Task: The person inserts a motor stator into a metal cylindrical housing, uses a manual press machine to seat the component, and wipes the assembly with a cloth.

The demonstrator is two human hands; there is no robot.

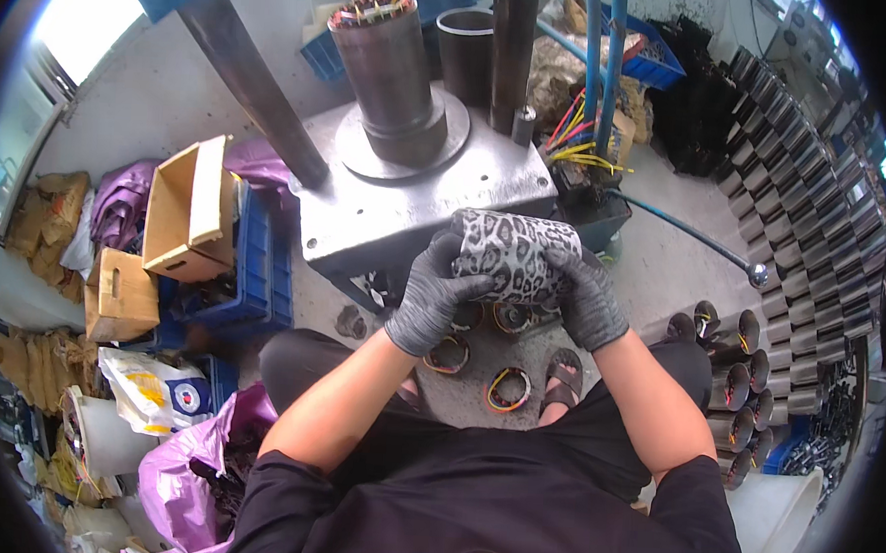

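Note:
Between my two hands is a cylinder with a grey-and-black leopard-spot covering (516, 250), lying sideways in front of the metal press table (316, 215). My left hand (434, 294), in a grey glove, is closed around its left end, thumb along the near side. The right end is gripped by my gloved right hand (592, 302). On the table a steel cylinder (379, 68) stands upright on a round flanged base (354, 154), coloured wires and copper windings showing at its top. Behind it is an open dark metal tube (464, 62).
Thick steel columns (258, 82) rise from the table. A lever with a ball knob (758, 275) reaches out right. Wire-wound rings (507, 390) lie on the floor by my feet. Stacked metal tubes (797, 215) line the right; blue crates (263, 267) and wooden boxes (191, 203) stand left.

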